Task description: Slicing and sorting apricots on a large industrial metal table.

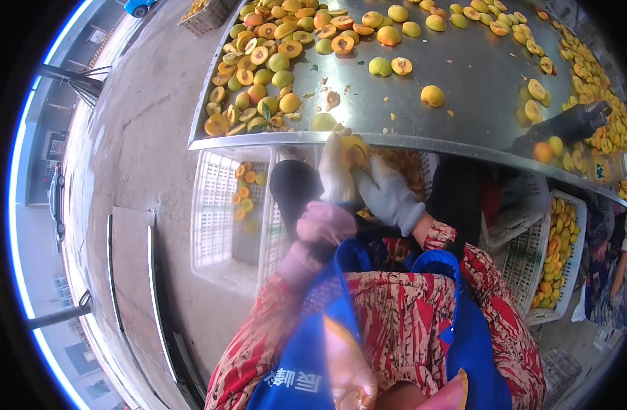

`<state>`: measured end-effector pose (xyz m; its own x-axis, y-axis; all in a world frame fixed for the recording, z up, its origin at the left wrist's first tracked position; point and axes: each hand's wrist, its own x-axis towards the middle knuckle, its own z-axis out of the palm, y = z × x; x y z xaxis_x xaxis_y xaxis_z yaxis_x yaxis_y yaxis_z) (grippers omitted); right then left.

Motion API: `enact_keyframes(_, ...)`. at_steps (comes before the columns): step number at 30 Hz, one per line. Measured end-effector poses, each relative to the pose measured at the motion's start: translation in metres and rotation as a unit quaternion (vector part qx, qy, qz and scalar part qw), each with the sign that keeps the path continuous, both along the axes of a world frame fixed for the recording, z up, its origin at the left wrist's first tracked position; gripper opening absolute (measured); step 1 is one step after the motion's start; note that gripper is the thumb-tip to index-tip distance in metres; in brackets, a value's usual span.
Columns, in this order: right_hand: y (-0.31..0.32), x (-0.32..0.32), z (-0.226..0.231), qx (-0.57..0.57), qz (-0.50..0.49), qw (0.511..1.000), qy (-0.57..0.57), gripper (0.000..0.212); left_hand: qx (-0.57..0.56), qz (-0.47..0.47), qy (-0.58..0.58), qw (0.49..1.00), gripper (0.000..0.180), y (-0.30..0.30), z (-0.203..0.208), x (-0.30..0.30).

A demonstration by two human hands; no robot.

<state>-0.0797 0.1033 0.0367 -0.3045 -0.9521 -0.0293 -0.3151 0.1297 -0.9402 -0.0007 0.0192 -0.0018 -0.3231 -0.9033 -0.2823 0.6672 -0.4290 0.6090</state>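
Note:
Just off the near edge of the metal table (464, 140), my left hand (336, 169) in a white glove is closed round a yellow stone fruit (355, 152), peach- or apricot-like. My right hand (390, 197), in a pale grey-blue glove, meets the fruit from the lower right with its fingers bent together. Whether a small tool sits in those fingers is hidden. Close beyond my left hand, another yellow fruit (323, 121) rests at the table's edge. Halved fruits with brown centres (342, 44) and whole ones lie heaped on the table's left.
Under the table's left end stands a white plastic crate (198, 225) with a few fruit pieces inside. A fuller crate (580, 256) is at the right. A dark cylindrical object (566, 126) and a clear bottle (610, 167) lie along the right edge. Another person's arm (621, 270) shows far right.

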Motion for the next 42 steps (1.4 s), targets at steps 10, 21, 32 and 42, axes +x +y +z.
enact_keyframes(10,-0.003,-0.011,-0.005,0.070,0.073,0.995,-0.009,0.031,-0.060,0.017,-0.114,0.992,0.033,0.002,0.014,0.001)
enact_keyframes(21,-0.004,-0.017,0.001,0.048,0.117,0.989,-0.072,0.038,0.071,0.019,-0.124,0.990,0.037,-0.003,0.030,-0.001)
enact_keyframes(32,-0.008,-0.023,0.043,0.279,0.226,0.920,-0.154,0.026,-0.032,-0.023,-0.225,0.974,0.028,-0.003,0.031,0.014)
enact_keyframes(42,0.002,-0.036,0.011,0.275,0.232,0.834,-0.418,0.022,-0.117,-0.098,-0.335,0.930,0.022,0.011,0.037,0.007)
